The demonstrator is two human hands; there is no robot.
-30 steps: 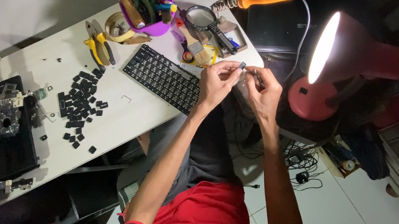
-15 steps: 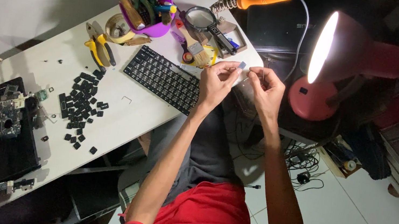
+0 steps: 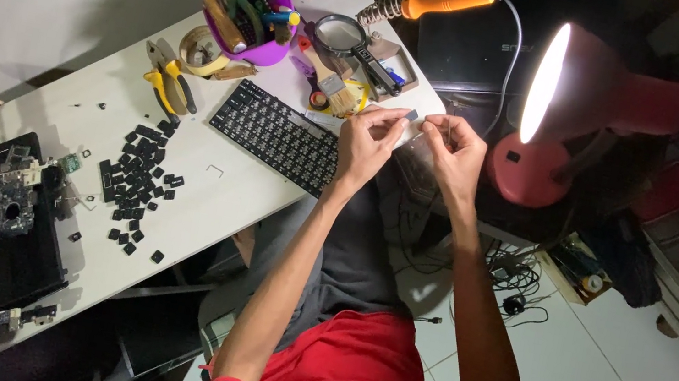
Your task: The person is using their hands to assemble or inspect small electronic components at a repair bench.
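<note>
The stripped keyboard (image 3: 279, 135) lies just beside the left hand (image 3: 363, 144). Both hands, left and right hand (image 3: 457, 155), pinch one small dark keycap (image 3: 411, 115) between fingertips, over the table edge (image 3: 281, 204). A loosened pinch could drop it floorward.

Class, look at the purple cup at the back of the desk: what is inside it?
The purple cup holds hand tools standing handle-up: a wooden-handled tool and several with green, blue and dark handles. Their tips and the cup's bottom are hidden by the cup's wall and the crowded handles.
</note>
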